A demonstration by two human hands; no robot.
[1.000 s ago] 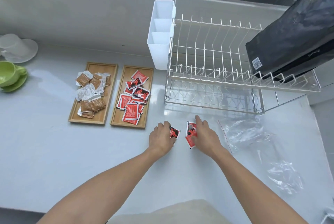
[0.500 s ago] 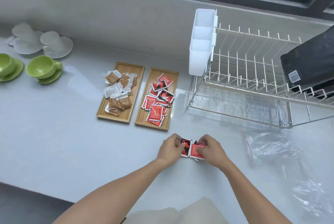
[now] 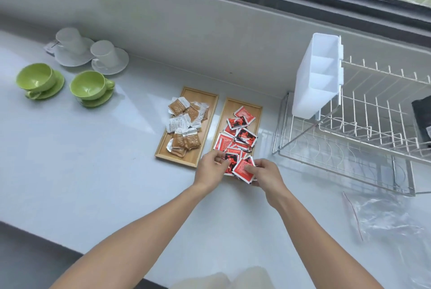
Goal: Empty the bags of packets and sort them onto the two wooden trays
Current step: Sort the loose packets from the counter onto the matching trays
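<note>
Two wooden trays lie side by side on the white counter. The left tray (image 3: 207, 102) holds several brown and white packets (image 3: 186, 125). The right tray (image 3: 256, 111) holds several red packets (image 3: 240, 130). My left hand (image 3: 210, 167) and my right hand (image 3: 263, 174) hover over the near end of the right tray, each pinching part of a small stack of red packets (image 3: 242, 167). The tray's near edge is hidden behind my hands. An empty clear plastic bag (image 3: 384, 218) lies at the right.
A white wire dish rack (image 3: 349, 139) with a white plastic caddy (image 3: 317, 74) stands right of the trays, a black bag (image 3: 422, 118) resting on it. Two green cups (image 3: 91, 85) and two white cups (image 3: 107, 55) on saucers sit at the far left. Wall and window behind.
Both hands have carried the red packets from the bare counter up and left to the near end of the right tray. The view has shifted left.
</note>
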